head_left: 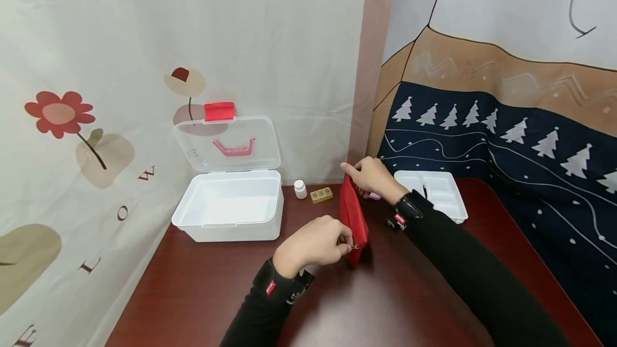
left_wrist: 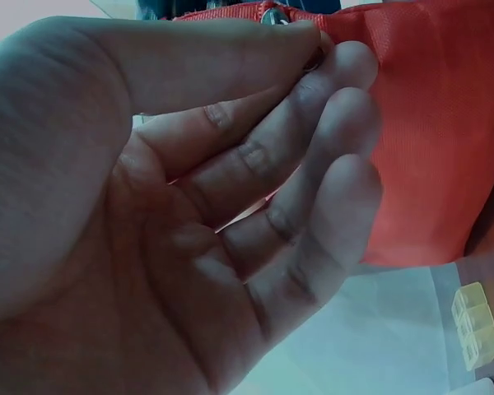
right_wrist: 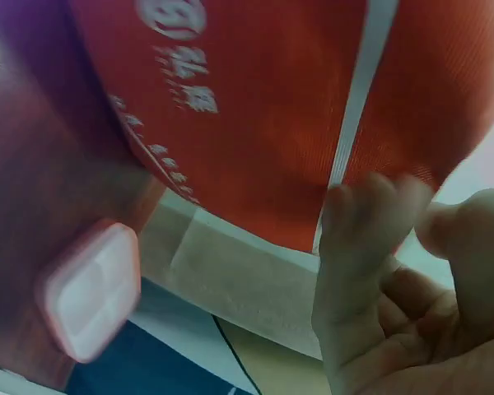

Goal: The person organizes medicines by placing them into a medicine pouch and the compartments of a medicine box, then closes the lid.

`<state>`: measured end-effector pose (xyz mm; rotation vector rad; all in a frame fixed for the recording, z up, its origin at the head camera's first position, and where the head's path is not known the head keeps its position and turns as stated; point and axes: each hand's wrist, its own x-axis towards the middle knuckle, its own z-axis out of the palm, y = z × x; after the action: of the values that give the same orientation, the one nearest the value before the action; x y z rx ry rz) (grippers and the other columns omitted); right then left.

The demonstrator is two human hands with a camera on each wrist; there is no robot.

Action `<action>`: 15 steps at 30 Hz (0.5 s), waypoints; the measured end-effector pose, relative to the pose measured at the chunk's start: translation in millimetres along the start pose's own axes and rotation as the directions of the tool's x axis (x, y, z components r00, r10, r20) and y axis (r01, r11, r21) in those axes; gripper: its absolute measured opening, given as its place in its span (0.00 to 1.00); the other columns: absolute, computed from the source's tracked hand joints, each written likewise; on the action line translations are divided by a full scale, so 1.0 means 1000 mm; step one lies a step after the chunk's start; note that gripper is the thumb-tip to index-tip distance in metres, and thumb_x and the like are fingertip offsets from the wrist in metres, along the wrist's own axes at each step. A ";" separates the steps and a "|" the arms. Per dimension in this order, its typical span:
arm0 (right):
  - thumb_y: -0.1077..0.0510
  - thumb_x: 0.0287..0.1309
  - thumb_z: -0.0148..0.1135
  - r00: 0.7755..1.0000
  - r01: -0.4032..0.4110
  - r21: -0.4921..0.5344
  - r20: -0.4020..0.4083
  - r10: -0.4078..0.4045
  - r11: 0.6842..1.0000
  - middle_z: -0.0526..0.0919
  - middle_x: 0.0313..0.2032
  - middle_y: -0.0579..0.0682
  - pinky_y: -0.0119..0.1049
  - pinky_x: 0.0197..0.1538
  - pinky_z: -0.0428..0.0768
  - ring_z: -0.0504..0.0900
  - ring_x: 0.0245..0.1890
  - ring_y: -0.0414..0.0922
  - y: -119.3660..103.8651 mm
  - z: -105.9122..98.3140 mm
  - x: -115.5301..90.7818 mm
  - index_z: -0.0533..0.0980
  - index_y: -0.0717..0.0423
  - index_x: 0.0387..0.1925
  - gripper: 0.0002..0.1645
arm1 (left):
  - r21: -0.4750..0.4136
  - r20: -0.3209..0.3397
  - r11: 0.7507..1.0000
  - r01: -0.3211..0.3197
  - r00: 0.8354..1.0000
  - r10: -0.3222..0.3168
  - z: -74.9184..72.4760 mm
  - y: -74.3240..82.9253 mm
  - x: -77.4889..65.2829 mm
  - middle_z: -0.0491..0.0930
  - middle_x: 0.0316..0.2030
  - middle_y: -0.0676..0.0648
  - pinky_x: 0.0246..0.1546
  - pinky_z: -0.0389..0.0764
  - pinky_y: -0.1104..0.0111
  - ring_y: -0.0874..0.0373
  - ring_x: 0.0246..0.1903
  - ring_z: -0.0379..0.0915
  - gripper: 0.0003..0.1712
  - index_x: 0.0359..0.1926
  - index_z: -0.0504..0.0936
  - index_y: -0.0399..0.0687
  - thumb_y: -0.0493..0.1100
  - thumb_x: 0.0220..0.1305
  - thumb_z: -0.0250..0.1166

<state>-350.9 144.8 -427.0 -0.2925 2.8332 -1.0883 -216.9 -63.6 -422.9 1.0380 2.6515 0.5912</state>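
Backdrop: two printed cloths, a slightly creased off-white one (head_left: 120, 31) with flowers and letters, and a navy and tan one (head_left: 434, 146) with white trees. Counter (head_left: 193, 293) is smooth, glossy red-brown. Storage box (head_left: 231, 233): translucent white plastic, rounded rectangle, hinged clear lid (head_left: 241, 135) swung up, pink handle (head_left: 235, 149) on the lid, red latch (head_left: 219, 111) at its top edge. Divided tray (head_left: 448, 197): shallow white plastic, rounded corners, beside the right wrist.

Red zip pouch (head_left: 353, 213): woven fabric with visible ribbing, white print and a pale stripe on the side facing the right-wrist camera. It's held on edge over the counter, between both hands. Left hand (head_left: 313, 245) is at its near end, thumb and fingers pinched together on the metal zipper pull (head_left: 355, 247), other fingers loosely bent. Right hand (head_left: 377, 178) is at the far upper end, thumb and fingers clamped on the fabric edge.

Smaller stuff, left of the pouch, near the box: yellowish translucent pill organizer (head_left: 321, 195), square cells in rows, and a white capped bottle (head_left: 300, 189), upright cylinder.
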 end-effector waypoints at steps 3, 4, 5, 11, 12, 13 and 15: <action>0.33 0.83 0.54 0.999 0.034 0.080 0.006 -0.034 0.996 0.84 0.21 0.51 0.41 0.29 0.88 0.88 0.21 0.47 0.006 0.001 -0.018 0.86 0.56 0.28 0.37 | -0.015 0.004 1.000 0.006 1.000 -0.006 -0.002 -0.002 -0.002 0.79 0.23 0.61 0.30 0.74 0.74 0.67 0.23 0.70 0.09 0.34 0.90 0.56 0.39 0.72 0.70; 0.34 0.83 0.54 0.999 0.052 0.099 0.004 -0.052 0.994 0.85 0.23 0.51 0.42 0.30 0.89 0.89 0.22 0.47 0.010 0.002 -0.024 0.87 0.55 0.30 0.35 | -0.016 0.003 1.000 0.006 1.000 -0.006 -0.002 -0.002 -0.002 0.79 0.24 0.61 0.30 0.74 0.74 0.67 0.23 0.70 0.08 0.34 0.91 0.55 0.39 0.72 0.70; 0.35 0.83 0.55 0.997 0.073 0.115 -0.001 -0.073 0.991 0.86 0.24 0.52 0.42 0.31 0.88 0.89 0.23 0.48 0.013 0.004 -0.029 0.87 0.54 0.32 0.33 | -0.017 0.004 1.000 0.008 1.000 -0.008 -0.003 -0.002 -0.003 0.80 0.24 0.61 0.30 0.75 0.74 0.67 0.24 0.71 0.08 0.35 0.91 0.55 0.39 0.72 0.70; 0.56 0.79 0.63 0.949 0.304 0.023 -0.097 -0.301 0.952 0.94 0.42 0.51 0.41 0.43 0.88 0.91 0.38 0.47 0.040 0.022 -0.075 0.91 0.49 0.48 0.11 | 0.003 0.011 1.000 0.006 1.000 -0.006 -0.004 -0.004 -0.003 0.82 0.25 0.64 0.34 0.77 0.74 0.68 0.28 0.74 0.08 0.35 0.93 0.59 0.41 0.72 0.72; 0.59 0.77 0.64 0.936 0.336 -0.005 -0.112 -0.334 0.942 0.94 0.47 0.50 0.44 0.48 0.90 0.92 0.43 0.48 0.045 0.026 -0.084 0.90 0.50 0.52 0.12 | 0.007 0.011 1.000 0.005 1.000 -0.005 -0.005 -0.004 -0.003 0.83 0.26 0.64 0.35 0.77 0.75 0.68 0.29 0.74 0.07 0.36 0.93 0.59 0.42 0.72 0.72; 0.62 0.75 0.64 0.926 0.356 -0.027 -0.121 -0.357 0.934 0.93 0.51 0.50 0.48 0.53 0.89 0.91 0.48 0.49 0.048 0.029 -0.093 0.90 0.51 0.56 0.15 | 0.007 0.009 1.000 0.006 1.000 -0.006 -0.005 -0.004 -0.003 0.83 0.27 0.64 0.36 0.77 0.75 0.69 0.29 0.75 0.07 0.36 0.94 0.59 0.42 0.72 0.73; 0.66 0.71 0.63 0.915 0.385 -0.035 -0.119 -0.386 0.922 0.91 0.61 0.52 0.56 0.63 0.86 0.89 0.60 0.52 0.053 0.035 -0.110 0.85 0.54 0.65 0.24 | 0.004 0.001 1.000 0.010 1.000 -0.010 -0.007 -0.004 -0.003 0.85 0.29 0.64 0.37 0.78 0.75 0.69 0.30 0.75 0.06 0.37 0.94 0.59 0.43 0.72 0.74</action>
<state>-245.6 183.9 -486.8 -0.8452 2.9679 -1.1912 -219.5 -70.7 -418.8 1.0256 2.6562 0.5828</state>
